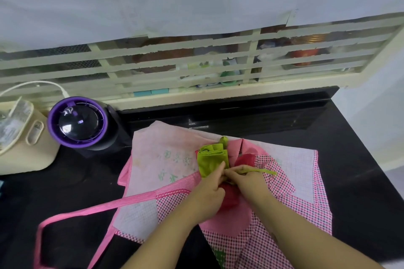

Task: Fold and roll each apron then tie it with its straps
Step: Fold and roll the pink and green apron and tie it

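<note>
Green apron roll (pixel 211 159), long side running away from the person, left hand (pixel 209 192) gripping its near end, right hand (pixel 247 179) pinching strap (pixel 263 171) pointing right.

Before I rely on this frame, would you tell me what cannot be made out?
Head view:
- Knot on the green apron roll: covered by the left hand and right hand; tied or not, unclear.
- What the left hand's fingers grip: hidden under the hand.
- The pink apron's lower part and pink strap loop: cut off by the bottom edge.
- Items behind the window slats: blurred, barred.
- The cream appliance: cut off at the left edge.
</note>
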Demonstrator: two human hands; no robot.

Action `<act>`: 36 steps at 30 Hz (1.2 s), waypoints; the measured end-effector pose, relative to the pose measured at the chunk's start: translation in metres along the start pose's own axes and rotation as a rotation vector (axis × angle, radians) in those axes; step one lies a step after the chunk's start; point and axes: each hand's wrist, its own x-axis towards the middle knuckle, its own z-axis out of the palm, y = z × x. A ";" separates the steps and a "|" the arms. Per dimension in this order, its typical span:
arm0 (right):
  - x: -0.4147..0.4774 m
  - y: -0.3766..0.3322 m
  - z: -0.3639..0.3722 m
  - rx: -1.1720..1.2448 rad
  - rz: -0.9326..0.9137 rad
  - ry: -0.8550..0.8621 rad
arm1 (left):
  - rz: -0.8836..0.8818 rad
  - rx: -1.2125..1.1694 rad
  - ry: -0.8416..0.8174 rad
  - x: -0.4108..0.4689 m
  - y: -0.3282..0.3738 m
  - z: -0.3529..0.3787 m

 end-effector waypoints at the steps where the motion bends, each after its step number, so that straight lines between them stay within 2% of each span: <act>1: -0.001 -0.002 -0.001 0.014 0.005 -0.007 | 0.022 -0.006 0.054 0.001 -0.002 -0.001; 5: -0.002 -0.005 -0.002 0.061 0.020 -0.053 | 0.026 -0.013 0.284 0.008 -0.008 -0.005; 8: -0.003 -0.005 0.002 0.214 0.085 -0.104 | 0.029 -0.020 0.338 0.010 -0.004 -0.006; 10: -0.003 -0.006 0.001 0.228 0.083 -0.125 | 0.044 -0.007 0.364 0.011 -0.002 -0.007; 12: -0.004 -0.009 -0.004 0.135 0.012 -0.153 | 0.062 0.030 0.403 0.010 -0.003 -0.008; 14: -0.004 -0.014 -0.012 -0.086 -0.094 -0.177 | 0.075 0.063 0.425 0.010 -0.002 -0.009; 18: 0.006 -0.018 -0.027 -0.530 -0.256 -0.121 | 0.087 0.176 0.446 0.007 0.001 -0.011; 21: 0.011 -0.018 -0.036 -0.734 -0.328 -0.142 | 0.113 0.382 0.437 0.003 0.000 -0.018; 24: 0.013 -0.020 -0.042 -0.798 -0.353 -0.161 | 0.085 0.684 0.368 -0.003 -0.005 -0.022; 27: 0.013 -0.019 -0.041 -0.825 -0.365 -0.156 | 0.052 0.823 0.303 -0.006 -0.012 -0.026; 34: 0.013 -0.015 -0.043 -0.785 -0.345 -0.133 | 0.065 0.914 0.291 -0.008 -0.015 -0.032; 36: 0.014 -0.016 -0.043 -0.769 -0.321 -0.132 | 0.068 0.876 0.303 -0.006 -0.017 -0.032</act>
